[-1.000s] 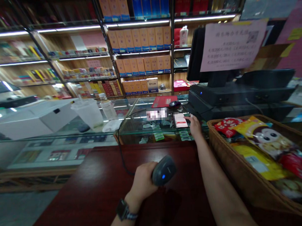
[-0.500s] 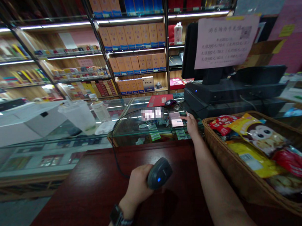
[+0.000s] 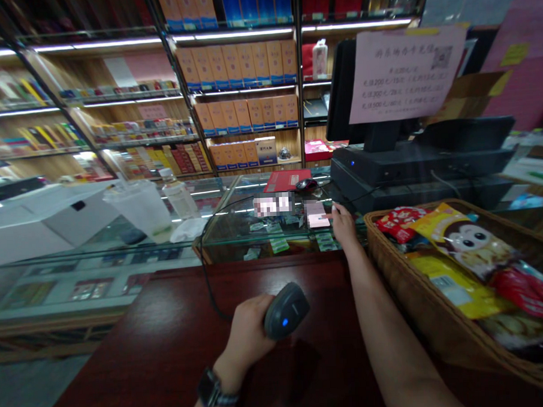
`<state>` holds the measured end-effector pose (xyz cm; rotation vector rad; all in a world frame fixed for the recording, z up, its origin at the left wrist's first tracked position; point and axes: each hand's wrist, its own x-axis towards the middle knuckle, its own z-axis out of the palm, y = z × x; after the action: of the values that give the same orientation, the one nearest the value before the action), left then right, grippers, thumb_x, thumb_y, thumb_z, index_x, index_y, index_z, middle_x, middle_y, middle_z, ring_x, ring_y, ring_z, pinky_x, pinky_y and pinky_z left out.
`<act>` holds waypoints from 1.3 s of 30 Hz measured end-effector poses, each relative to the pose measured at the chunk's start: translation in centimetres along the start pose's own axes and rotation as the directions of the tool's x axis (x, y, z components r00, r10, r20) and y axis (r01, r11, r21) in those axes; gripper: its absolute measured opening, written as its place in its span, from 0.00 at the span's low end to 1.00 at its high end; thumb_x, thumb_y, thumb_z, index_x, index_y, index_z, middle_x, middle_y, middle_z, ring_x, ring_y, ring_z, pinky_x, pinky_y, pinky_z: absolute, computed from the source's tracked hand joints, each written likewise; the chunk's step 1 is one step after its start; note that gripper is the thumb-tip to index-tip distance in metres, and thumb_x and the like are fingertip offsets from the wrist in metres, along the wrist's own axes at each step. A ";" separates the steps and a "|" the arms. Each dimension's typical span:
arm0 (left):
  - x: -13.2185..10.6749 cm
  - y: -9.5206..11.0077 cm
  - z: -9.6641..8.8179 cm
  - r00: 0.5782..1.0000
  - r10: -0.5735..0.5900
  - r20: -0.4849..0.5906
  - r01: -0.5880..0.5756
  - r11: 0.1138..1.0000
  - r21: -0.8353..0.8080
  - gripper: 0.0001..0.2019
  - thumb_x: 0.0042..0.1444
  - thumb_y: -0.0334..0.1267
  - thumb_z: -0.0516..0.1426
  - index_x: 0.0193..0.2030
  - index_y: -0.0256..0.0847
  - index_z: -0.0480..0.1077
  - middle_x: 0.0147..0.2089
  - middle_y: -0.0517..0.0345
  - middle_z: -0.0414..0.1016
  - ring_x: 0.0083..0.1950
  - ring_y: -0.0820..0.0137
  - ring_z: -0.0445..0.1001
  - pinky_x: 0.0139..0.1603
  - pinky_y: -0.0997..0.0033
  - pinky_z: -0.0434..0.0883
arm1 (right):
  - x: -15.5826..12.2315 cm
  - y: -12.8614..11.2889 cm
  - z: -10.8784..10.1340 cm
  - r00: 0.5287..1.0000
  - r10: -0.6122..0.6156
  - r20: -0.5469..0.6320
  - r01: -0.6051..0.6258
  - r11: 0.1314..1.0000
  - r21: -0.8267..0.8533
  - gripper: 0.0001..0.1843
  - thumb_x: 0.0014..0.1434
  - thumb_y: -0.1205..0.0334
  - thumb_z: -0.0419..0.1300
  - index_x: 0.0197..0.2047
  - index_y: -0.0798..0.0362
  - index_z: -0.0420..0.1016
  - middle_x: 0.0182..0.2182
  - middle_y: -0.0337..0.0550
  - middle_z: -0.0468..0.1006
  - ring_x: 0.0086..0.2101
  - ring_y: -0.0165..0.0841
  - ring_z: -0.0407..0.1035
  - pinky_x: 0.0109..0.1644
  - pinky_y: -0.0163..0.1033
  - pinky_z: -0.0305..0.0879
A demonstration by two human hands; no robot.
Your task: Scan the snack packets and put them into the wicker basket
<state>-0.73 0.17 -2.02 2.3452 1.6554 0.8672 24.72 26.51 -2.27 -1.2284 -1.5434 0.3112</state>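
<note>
shelves (image 3: 249, 95) lit by white strips are lined with orange boxes (image 3: 241, 65) in the background, and before them a glass counter (image 3: 231, 248) is set beyond a dark reddish wooden tabletop (image 3: 170, 346). above the tabletop, a dark handheld scanner (image 3: 286, 311) is grasped by the left hand (image 3: 251, 328), with the fingers wrapped around it; a small blue light is shown on its head. a dark watch (image 3: 210, 388) is worn on the left wrist. the right hand (image 3: 345, 223) is stretched forward over the counter, its index finger pointed at a small lit screen (image 3: 318, 218), which is partly pixelated; whether the screen is touched cannot be told, nor how the other fingers are held. farther back, a mouse (image 3: 305, 184) is placed by a red mat (image 3: 279, 180). to the right, a wicker basket (image 3: 396, 294) is filled with snack packets (image 3: 464, 243), and a monitor (image 3: 341, 92) is partly covered by a pink notice (image 3: 403, 78).
</note>
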 end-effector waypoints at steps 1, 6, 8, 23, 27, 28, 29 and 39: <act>0.0 -0.1 0.0 1.000 -0.003 0.002 0.003 1.000 0.000 0.03 0.48 0.34 0.60 0.28 0.42 0.68 0.26 0.57 0.75 0.28 0.67 0.74 0.31 0.71 0.66 | 0.1 0.1 0.0 1.000 0.015 -0.012 -0.014 0.999 0.034 0.37 0.69 0.44 0.38 0.36 0.54 0.85 0.62 0.52 0.70 0.61 0.42 0.63 0.68 0.48 0.51; 0.0 0.0 -0.1 1.000 -0.010 0.013 0.010 1.000 -0.003 0.02 0.48 0.34 0.60 0.29 0.41 0.69 0.28 0.56 0.76 0.29 0.66 0.75 0.32 0.70 0.67 | 0.3 0.3 -0.1 0.997 0.058 -0.046 -0.052 0.991 0.126 0.38 0.69 0.43 0.36 0.43 0.55 0.84 0.63 0.53 0.68 0.62 0.40 0.61 0.69 0.46 0.51; 0.0 0.1 -0.2 1.000 -0.010 0.016 0.010 1.000 -0.005 0.02 0.49 0.34 0.59 0.29 0.41 0.69 0.28 0.56 0.76 0.29 0.66 0.75 0.32 0.70 0.67 | 0.3 0.2 -0.2 0.998 0.053 -0.044 -0.046 0.990 0.135 0.38 0.69 0.42 0.36 0.45 0.55 0.83 0.63 0.53 0.68 0.62 0.39 0.61 0.69 0.45 0.51; 0.2 0.4 -0.3 1.000 -0.009 0.024 0.009 1.000 -0.002 0.03 0.49 0.36 0.60 0.28 0.42 0.70 0.27 0.57 0.76 0.28 0.66 0.75 0.31 0.71 0.67 | 0.7 0.3 -0.1 1.000 0.006 0.007 -0.006 1.000 -0.008 0.39 0.70 0.46 0.32 0.50 0.56 0.82 0.61 0.54 0.70 0.63 0.39 0.59 0.68 0.46 0.51; 0.1 0.2 -0.2 1.000 -0.003 0.027 0.003 1.000 0.001 0.03 0.48 0.35 0.60 0.27 0.42 0.69 0.26 0.58 0.76 0.27 0.67 0.75 0.30 0.71 0.66 | 3.0 0.4 0.6 0.996 0.010 0.088 0.001 0.993 -0.118 0.36 0.71 0.51 0.32 0.48 0.52 0.82 0.54 0.54 0.76 0.60 0.41 0.62 0.67 0.52 0.49; 0.1 0.1 -0.3 1.000 -0.002 0.028 0.002 1.000 0.001 0.03 0.47 0.34 0.60 0.27 0.42 0.69 0.26 0.58 0.76 0.27 0.67 0.75 0.30 0.71 0.66 | 3.7 0.4 0.9 0.995 0.015 0.100 -0.002 0.992 -0.125 0.35 0.71 0.52 0.34 0.48 0.52 0.82 0.53 0.54 0.76 0.60 0.41 0.62 0.67 0.53 0.49; 0.1 0.1 -0.3 1.000 -0.002 0.028 0.002 1.000 0.001 0.03 0.47 0.34 0.60 0.27 0.42 0.68 0.26 0.58 0.76 0.27 0.67 0.75 0.29 0.71 0.66 | 4.3 0.5 1.2 0.994 0.026 0.106 -0.012 0.992 -0.127 0.34 0.71 0.51 0.35 0.48 0.52 0.82 0.53 0.54 0.76 0.59 0.42 0.62 0.67 0.54 0.48; -0.1 -0.6 -0.3 0.999 -0.033 0.027 0.033 0.999 0.023 0.05 0.45 0.34 0.58 0.26 0.44 0.64 0.26 0.58 0.74 0.26 0.66 0.73 0.28 0.70 0.64 | 6.1 1.8 2.6 0.979 0.189 0.078 -0.180 0.978 -0.104 0.35 0.68 0.41 0.36 0.46 0.48 0.81 0.61 0.51 0.69 0.57 0.48 0.62 0.65 0.55 0.53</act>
<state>-1.43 0.27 -2.08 2.3264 1.6968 0.8105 24.20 33.30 -1.10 -1.4549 -1.5362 0.4208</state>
